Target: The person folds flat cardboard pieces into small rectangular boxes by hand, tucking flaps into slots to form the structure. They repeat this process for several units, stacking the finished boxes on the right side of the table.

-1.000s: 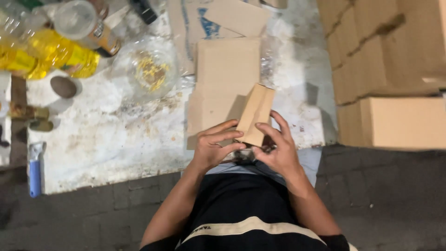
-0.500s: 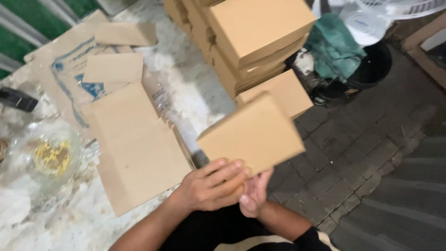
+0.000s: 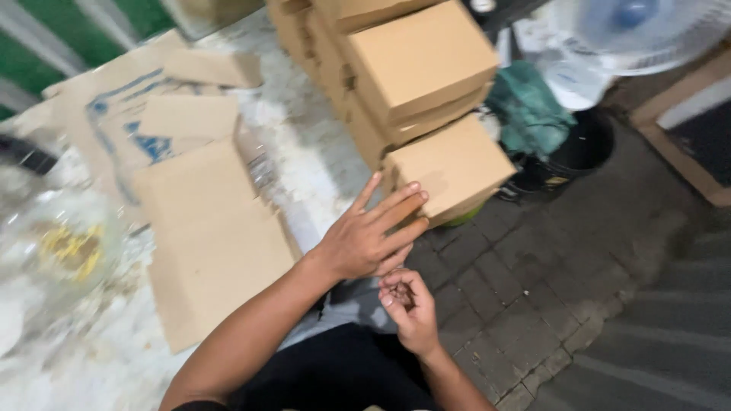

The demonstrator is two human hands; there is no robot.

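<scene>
My left hand (image 3: 369,240) reaches forward with its fingers spread and holds nothing. Its fingertips rest at the near edge of a closed brown cardboard box (image 3: 457,164), which sits low beside a taller stack of like boxes (image 3: 419,61). My right hand (image 3: 407,304) hangs just below the left one, near my lap. Its palm faces up, the fingers are curled in, and nothing shows in it. A flat cardboard sheet (image 3: 213,236) lies left of my left forearm on the white speckled surface (image 3: 304,144).
More flat cardboard pieces (image 3: 190,114) lie further back on the surface. A clear plastic bag with yellow bits (image 3: 68,251) is at the far left. Right of the boxes are a green cloth (image 3: 525,106), a black bucket (image 3: 586,144) and a white fan (image 3: 632,30). Grey paving (image 3: 548,304) covers the floor.
The box both hands held now sits beside the stack. My left hand has let go and spread out, my right hand has dropped back, and the view has swung right.
</scene>
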